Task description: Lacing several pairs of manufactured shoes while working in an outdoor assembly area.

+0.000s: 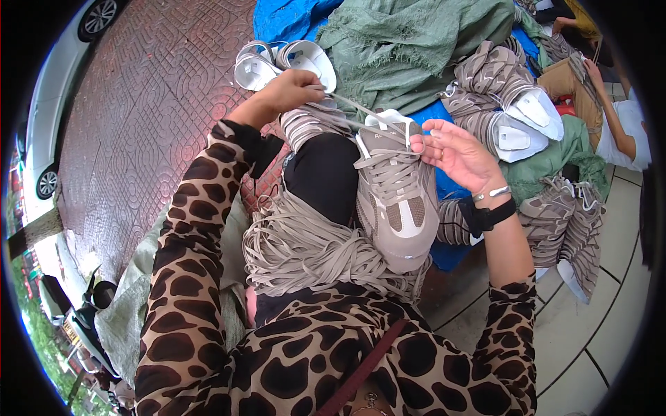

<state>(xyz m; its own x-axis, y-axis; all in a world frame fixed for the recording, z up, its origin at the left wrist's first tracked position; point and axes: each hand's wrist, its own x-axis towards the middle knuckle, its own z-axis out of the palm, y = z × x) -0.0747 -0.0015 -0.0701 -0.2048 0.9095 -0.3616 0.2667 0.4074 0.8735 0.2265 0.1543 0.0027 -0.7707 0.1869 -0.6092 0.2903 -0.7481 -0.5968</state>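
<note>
A beige-and-brown sneaker upper lies at the person's lap, just right of a black-clad knee, its toe pointing near and its collar far. The left hand is beyond the knee, fingers closed around a beige shoelace that stretches rightward to the top eyelets. The right hand is at the right side of the collar, palm partly upturned and fingers loosely curled, fingertips by the lacing; whether they pinch a lace I cannot tell.

A thick heap of loose beige laces lies across the lap, left of the upper and near its toe. Far left of the upper stand white-lined shoe uppers. Green sacking spreads at the far side beside blue sheeting. To the right are a far stack of nested uppers and a nearer stack. At the far right, a co-worker's hand is near more uppers.
</note>
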